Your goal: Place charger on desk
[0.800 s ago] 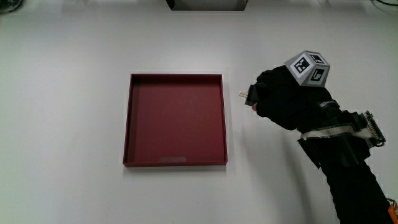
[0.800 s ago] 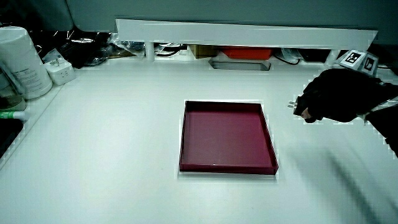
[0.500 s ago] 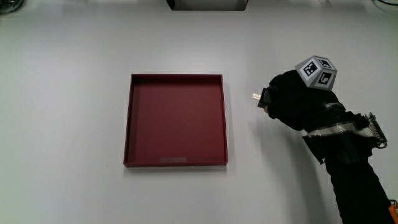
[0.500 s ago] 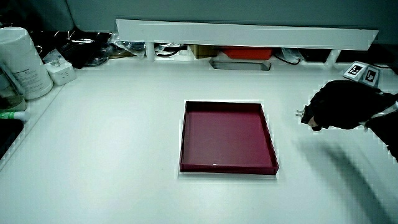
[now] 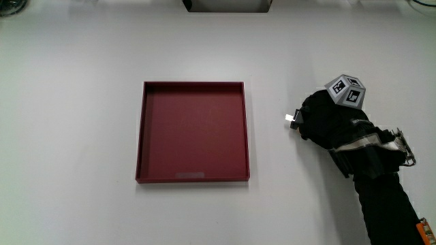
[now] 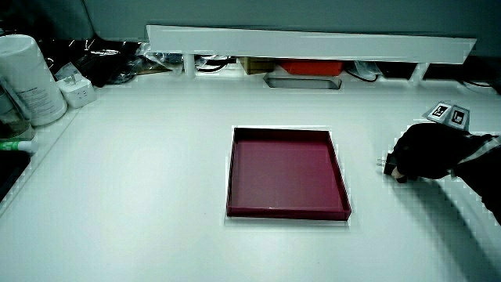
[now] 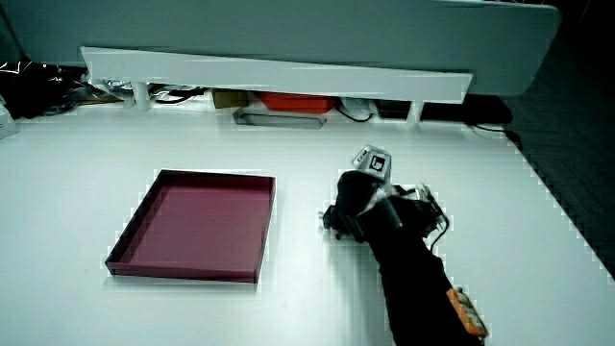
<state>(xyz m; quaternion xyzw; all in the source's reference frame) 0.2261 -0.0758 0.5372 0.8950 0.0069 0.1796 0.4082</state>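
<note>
The gloved hand (image 5: 325,121) rests low on the white desk (image 5: 82,136) beside the dark red tray (image 5: 192,131), fingers curled around a small dark charger (image 5: 294,120). Only the charger's tip with its pale prongs pokes out toward the tray; the rest is hidden in the glove. In both side views the hand (image 6: 423,153) (image 7: 354,213) sits at desk level, and the charger's prongs (image 6: 383,164) point toward the tray (image 6: 286,173). The tray (image 7: 195,225) holds nothing.
A low white partition (image 6: 309,39) runs along the desk's edge farthest from the person, with a red object (image 6: 310,67) and a grey tray (image 6: 302,81) under it. A white canister (image 6: 30,78) and a white adapter (image 6: 77,90) stand at a corner of the desk.
The hand has carried the charger away from the tray and a little nearer to the person, and has come down to the desk surface. The tray has not moved.
</note>
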